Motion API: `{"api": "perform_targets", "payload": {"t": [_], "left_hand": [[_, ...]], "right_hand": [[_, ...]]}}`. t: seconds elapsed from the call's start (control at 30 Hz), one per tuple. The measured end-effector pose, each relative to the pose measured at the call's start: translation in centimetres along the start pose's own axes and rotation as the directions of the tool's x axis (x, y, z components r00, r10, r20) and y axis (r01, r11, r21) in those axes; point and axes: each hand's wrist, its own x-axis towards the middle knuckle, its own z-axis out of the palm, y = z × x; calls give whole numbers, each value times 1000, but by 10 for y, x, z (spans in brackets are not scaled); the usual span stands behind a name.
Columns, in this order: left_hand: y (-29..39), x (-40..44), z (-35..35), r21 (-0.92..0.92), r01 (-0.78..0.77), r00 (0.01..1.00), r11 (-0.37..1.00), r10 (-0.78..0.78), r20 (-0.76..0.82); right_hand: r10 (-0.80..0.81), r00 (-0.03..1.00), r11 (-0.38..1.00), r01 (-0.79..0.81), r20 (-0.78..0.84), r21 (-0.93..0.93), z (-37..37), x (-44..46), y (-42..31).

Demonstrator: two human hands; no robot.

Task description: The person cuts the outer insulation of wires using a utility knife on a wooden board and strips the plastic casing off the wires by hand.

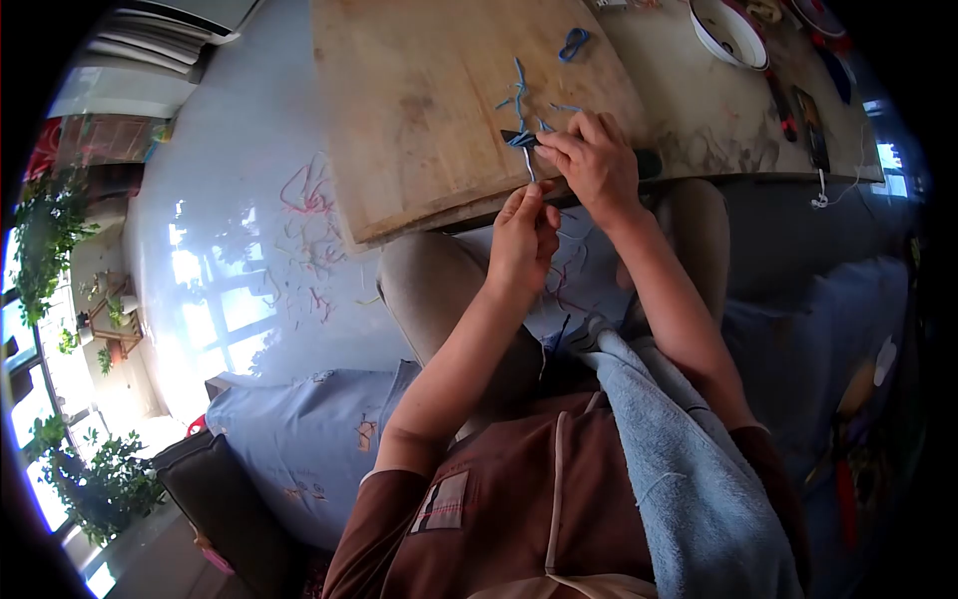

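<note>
My left hand (523, 232) is closed on a thin silver rod (530, 167), gripped between thumb and fingertips. The rod's far end meets a small dark piece wound with blue cord (520, 139) above the board. My right hand (597, 165) is closed beside it, thumb and fingertips pinched at the right edge of the wound piece. From there a length of knotted blue cord (520, 92) runs away over the wood. A separate blue loop (574, 45) lies farther off on the wooden board (419, 120).
A white bowl (728, 35) stands at the back right of the table (699, 110). Near it lie a red-handled tool (781, 108) and a phone-like dark object (811, 130) with a white cable. Pink and red thread scraps (311, 225) litter the floor. A blue towel (669, 449) hangs over my lap.
</note>
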Motion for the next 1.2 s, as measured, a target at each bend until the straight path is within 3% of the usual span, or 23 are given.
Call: {"api": "perform_targets", "payload": {"t": [0.13,0.43,0.63,1.2], "left_hand": [[10,1,2,-6,122,992,992,-122,-4],[-7,18,1,-95,-29,999,995,27,-22],[-12,14,8,-10,-113,993,994,112,-47],[-11,13,15,-72,-87,993,994,81,-87]], "right_hand": [[-54,998,998,54,32,18,-2,5,4],[-5,997,1000,4,72,10,-9,-2,-1],[22,999,1000,-21,28,-22,-6,-8,-5],[-7,994,996,-2,-105,-84,12,8,-3]]}}
